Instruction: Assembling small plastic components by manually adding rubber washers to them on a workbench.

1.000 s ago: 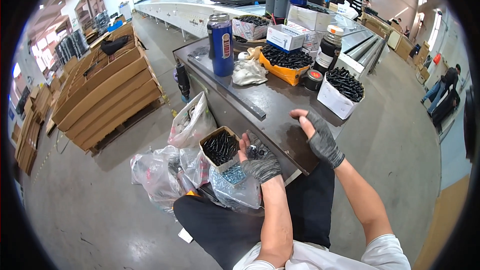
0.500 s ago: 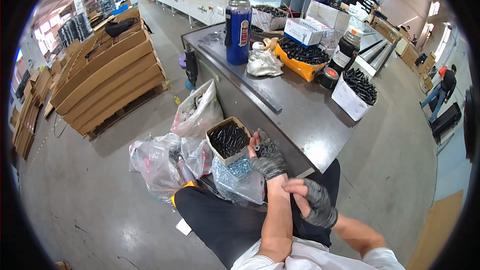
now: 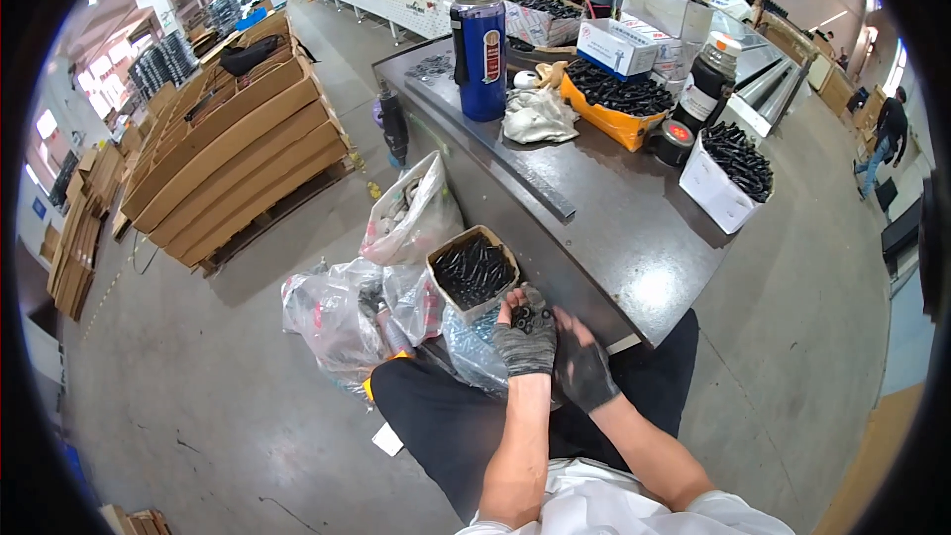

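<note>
My left hand (image 3: 527, 345), in a grey fingerless glove, is turned palm up with its fingers curled around several small black ring-shaped pieces (image 3: 531, 318). Close against its right side is my right hand (image 3: 584, 367), also gloved, fingers stretched out and slightly blurred, with nothing visible in them. Just beyond the left fingertips stands an open carton (image 3: 470, 311) filled with black screw-like parts (image 3: 475, 269). Below the carton, a clear plastic bag of bluish metal fasteners (image 3: 474, 347) lies partly hidden by my left hand.
On the dark workbench (image 3: 634, 238) stand a blue bottle (image 3: 480, 64), a white cloth (image 3: 538, 117), an orange-sided box of black parts (image 3: 604, 124), a dark jar (image 3: 705, 84) and a white carton (image 3: 713, 193). Plastic bags (image 3: 332, 322) lie left; stacked cardboard (image 3: 233, 159) stands farther off.
My right hand has moved forward from over the left wrist to beside the left hand. The left hand has shifted slightly left and down, its fingers more curled.
</note>
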A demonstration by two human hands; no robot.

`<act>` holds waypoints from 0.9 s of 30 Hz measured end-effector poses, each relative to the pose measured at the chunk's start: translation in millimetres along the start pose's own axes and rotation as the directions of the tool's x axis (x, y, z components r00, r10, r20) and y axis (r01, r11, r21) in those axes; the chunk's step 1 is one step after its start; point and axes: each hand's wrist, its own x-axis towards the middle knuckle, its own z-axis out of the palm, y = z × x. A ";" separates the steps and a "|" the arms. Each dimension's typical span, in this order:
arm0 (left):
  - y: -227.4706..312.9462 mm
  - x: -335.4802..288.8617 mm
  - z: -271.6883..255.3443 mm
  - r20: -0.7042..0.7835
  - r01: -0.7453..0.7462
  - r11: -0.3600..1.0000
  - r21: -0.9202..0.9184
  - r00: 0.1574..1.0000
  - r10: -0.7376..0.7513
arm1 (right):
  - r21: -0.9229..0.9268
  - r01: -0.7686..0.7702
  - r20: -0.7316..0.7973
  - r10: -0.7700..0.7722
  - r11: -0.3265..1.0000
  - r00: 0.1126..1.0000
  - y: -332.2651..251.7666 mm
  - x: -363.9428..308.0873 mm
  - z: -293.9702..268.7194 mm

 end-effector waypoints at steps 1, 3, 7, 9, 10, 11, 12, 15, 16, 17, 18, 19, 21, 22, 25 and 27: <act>11.3 -4.2 -0.4 0.024 0.017 0.999 0.045 1.000 -0.018 | -0.467 0.290 0.152 -0.247 0.835 0.957 7.8 8.4 9.7; 4.5 -29.1 18.8 0.146 0.014 0.974 0.225 0.988 -0.048 | -0.365 0.151 0.051 -0.142 0.919 0.989 15.8 14.3 21.2; 24.8 -38.6 62.5 0.393 -0.434 0.566 0.701 0.897 0.200 | 0.166 -0.324 -0.069 0.339 0.931 0.938 31.5 57.0 59.1; 11.5 -32.2 73.3 0.350 -0.379 0.708 0.596 0.916 0.197 | -0.357 -0.081 -0.152 0.027 0.931 0.988 49.5 76.7 55.4; 19.1 -22.6 66.6 0.391 -0.474 0.504 0.722 0.880 0.269 | -0.496 -0.017 -0.081 -0.026 0.868 0.996 43.5 80.6 67.3; 15.4 -11.4 69.0 0.409 -0.477 0.518 0.710 0.878 0.248 | -0.626 0.057 -0.007 -0.079 0.778 0.997 28.5 81.8 83.8; 19.8 1.9 70.7 0.435 -0.478 0.545 0.688 0.874 0.217 | -0.742 0.033 0.005 -0.044 0.670 0.999 11.4 80.9 102.7; 85.3 47.1 61.0 0.507 -0.439 0.628 0.642 0.858 0.082 | -0.916 0.124 0.056 -0.184 0.383 0.981 15.3 91.2 115.5; 134.7 63.4 47.6 0.525 -0.425 0.647 0.633 0.850 0.044 | -0.914 0.117 0.066 -0.143 0.388 0.988 14.2 96.7 111.7; 185.3 75.2 41.0 0.546 -0.424 0.659 0.622 0.837 0.023 | -0.907 0.117 0.088 -0.090 0.404 0.992 9.7 102.3 117.2; 224.2 92.3 35.1 0.565 -0.422 0.669 0.612 0.825 0.004 | -0.897 0.110 0.088 -0.071 0.427 0.994 6.9 103.9 123.0; 239.6 107.3 38.3 0.582 -0.425 0.679 0.599 0.813 -0.004 | -0.891 0.176 0.146 -0.103 0.418 0.984 11.7 109.8 124.7; 133.4 132.8 69.9 0.599 -0.423 0.700 0.576 0.801 -0.008 | -0.786 0.261 0.188 -0.186 0.560 0.965 15.1 113.6 138.0; 61.0 139.7 91.8 0.602 -0.426 0.708 0.563 0.799 0.002 | -0.752 0.236 0.196 -0.133 0.616 0.972 6.1 114.5 136.7; 96.6 151.0 97.8 0.626 -0.515 0.694 0.504 0.771 0.118 | -0.493 0.409 0.317 -0.279 0.768 0.906 -79.5 103.5 178.7; 61.6 133.7 139.1 0.817 -0.296 0.913 0.279 0.573 -0.064 | -0.644 0.390 0.307 -0.244 0.658 0.920 -109.3 87.6 156.1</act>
